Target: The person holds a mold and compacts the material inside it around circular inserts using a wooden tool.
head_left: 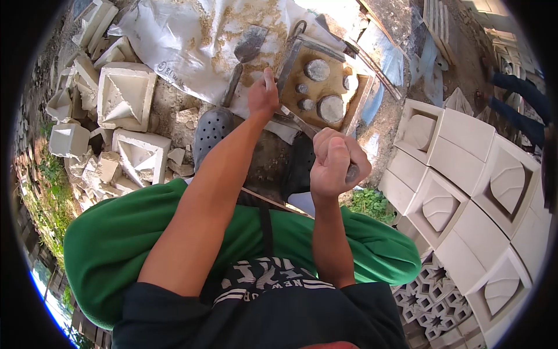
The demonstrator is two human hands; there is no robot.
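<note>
My right hand (pixel 339 163) is a fist around the handle of a trowel-like tool with a narrow flat blade (pixel 298 121). That blade points toward the near left corner of a square mould frame (pixel 365 96). Sandy-brown material fills the frame, with several grey round discs (pixel 331 109) of different sizes set in it. At the frame's left side is my left hand (pixel 264 97), one digit stretched out and the others mostly hidden; whether it touches the frame is unclear. A pointed trowel (pixel 251 45) with a dark handle lies beyond it on a white sheet.
Pale cast blocks (pixel 127 96) and broken pieces lie at left. Stacked cast blocks (pixel 444 200) rise at right, above star-patterned blocks (pixel 433 296). A dirty white sheet (pixel 180 38) covers ground ahead. Another person's legs (pixel 520 99) show at far right. My grey clog (pixel 212 131) is near the mould.
</note>
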